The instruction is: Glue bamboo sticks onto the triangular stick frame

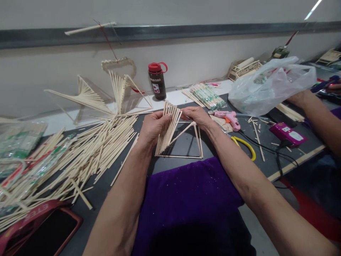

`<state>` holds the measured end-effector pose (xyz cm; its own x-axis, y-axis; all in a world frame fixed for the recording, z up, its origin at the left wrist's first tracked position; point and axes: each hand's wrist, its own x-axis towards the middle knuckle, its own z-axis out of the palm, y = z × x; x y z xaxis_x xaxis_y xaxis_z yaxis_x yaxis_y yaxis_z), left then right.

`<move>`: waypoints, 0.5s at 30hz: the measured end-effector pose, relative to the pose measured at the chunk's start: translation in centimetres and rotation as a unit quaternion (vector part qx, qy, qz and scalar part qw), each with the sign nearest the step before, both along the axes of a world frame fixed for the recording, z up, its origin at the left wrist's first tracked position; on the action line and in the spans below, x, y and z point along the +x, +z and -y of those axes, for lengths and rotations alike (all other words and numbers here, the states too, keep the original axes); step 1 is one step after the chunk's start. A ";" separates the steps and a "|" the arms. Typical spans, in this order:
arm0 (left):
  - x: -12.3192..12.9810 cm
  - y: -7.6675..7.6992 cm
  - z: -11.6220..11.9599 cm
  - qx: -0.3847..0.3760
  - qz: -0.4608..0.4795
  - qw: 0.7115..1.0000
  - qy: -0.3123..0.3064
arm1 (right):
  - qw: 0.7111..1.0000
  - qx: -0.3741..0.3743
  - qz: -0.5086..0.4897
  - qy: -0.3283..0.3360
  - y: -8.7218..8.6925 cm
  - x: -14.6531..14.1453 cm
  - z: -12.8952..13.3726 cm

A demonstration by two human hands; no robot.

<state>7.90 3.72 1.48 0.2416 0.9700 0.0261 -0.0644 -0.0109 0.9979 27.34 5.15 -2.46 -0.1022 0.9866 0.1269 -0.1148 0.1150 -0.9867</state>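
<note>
A small frame built of thin round wooden sticks [170, 133] stands on the dark table in front of me, with a fanned row of sticks on its left side and a square base. My left hand [153, 126] grips that fanned row, thumb on the near face. My right hand [197, 115] is closed at the top right of the fan, its fingertips pinched against the stick ends and partly hidden. Right of the frame lie a pink glue gun [227, 119] and yellow-handled scissors or pliers [245, 145], partly covered by my forearm.
Loose sticks [106, 142] spread over the left, beside packaged sticks [21, 138] and a phone [48, 231]. Behind stand finished stick models [119, 92], a bottle [157, 83] and a stick packet [207, 96]. Rightward are a plastic bag [269, 89], a purple box [287, 134] with cables, and another person's arm [317, 113].
</note>
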 end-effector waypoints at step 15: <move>0.1 -0.1 0.1 0.015 -0.007 1.000 0.005 | 0.998 0.023 0.053 -0.018 0.7 -0.3 0.2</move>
